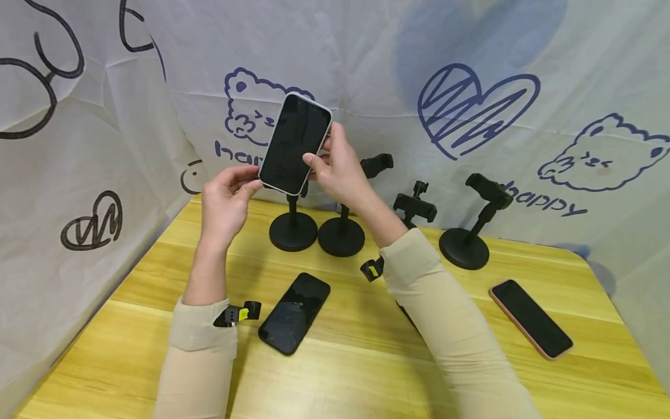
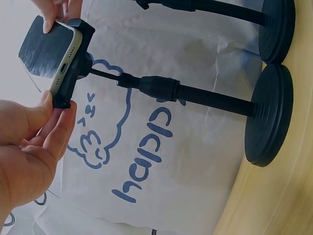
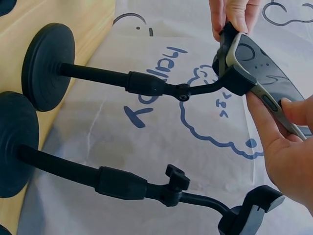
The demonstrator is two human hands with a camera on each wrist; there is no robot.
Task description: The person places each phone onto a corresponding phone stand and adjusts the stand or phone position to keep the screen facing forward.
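A white-edged phone (image 1: pixel 295 142) with a dark screen is held up over the back of the table, tilted. Its lower end sits in the black clamp (image 3: pixel 239 80) of a phone stand (image 1: pixel 293 231). My right hand (image 1: pixel 342 171) grips the phone by its right side, thumb on the screen edge and fingers behind. With thumb and fingers, my left hand (image 2: pixel 29 152) pinches the clamp's left end at the phone's lower corner. Whether the clamp's far arm is fully against the phone cannot be told.
Three more black stands (image 1: pixel 341 237), (image 1: pixel 415 206), (image 1: pixel 464 249) stand along the back. A black phone (image 1: pixel 295 313) lies in front, a pink-edged phone (image 1: pixel 531 318) at right. My right sleeve (image 1: pixel 445 302) partly hides a dark object. A drawn-on cloth (image 1: pixel 366 75) hangs behind.
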